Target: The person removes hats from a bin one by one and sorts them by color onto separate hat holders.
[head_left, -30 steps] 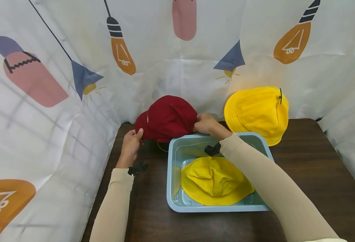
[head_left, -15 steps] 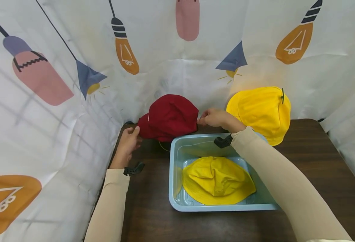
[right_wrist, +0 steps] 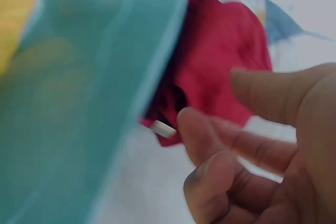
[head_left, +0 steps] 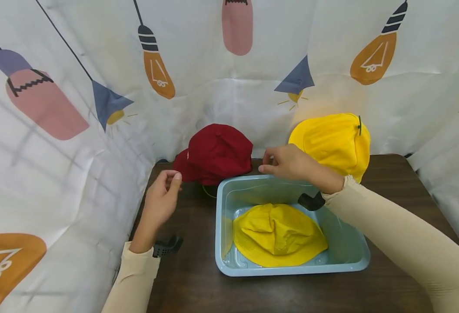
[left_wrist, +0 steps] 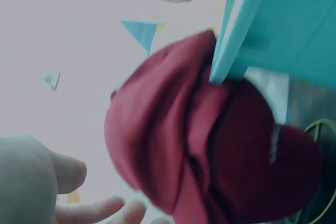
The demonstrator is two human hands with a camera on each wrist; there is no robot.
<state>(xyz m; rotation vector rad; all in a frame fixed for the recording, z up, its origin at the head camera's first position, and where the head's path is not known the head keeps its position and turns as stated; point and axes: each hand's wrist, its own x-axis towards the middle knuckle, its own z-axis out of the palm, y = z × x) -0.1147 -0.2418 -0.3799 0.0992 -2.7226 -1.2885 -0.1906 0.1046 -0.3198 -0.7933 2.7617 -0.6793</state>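
Note:
A dark red baseball cap point(head_left: 219, 152) sits at the back of the table behind the bin's left corner, its brim pointing left. My left hand point(head_left: 162, 195) is just in front of the brim, fingers loosely bent and holding nothing. To the right of the cap, over the back rim of the light blue plastic bin point(head_left: 292, 271), my right hand point(head_left: 292, 163) hovers with relaxed, empty fingers. In the right wrist view, the fingers point(right_wrist: 197, 135) are apart from the cap. A yellow bucket hat point(head_left: 278, 234) lies inside the bin.
Another yellow bucket hat point(head_left: 335, 139), with a small green stem, rests at the back right, partly behind my right hand. A thin cord point(head_left: 209, 191) shows below the red cap. The dark wooden table point(head_left: 292, 295) backs onto a white curtain point(head_left: 233, 100) printed with lamps.
Both hands have let go of the red cap. My left hand has drawn back toward me, and my right hand has moved right. The cap stays at the back.

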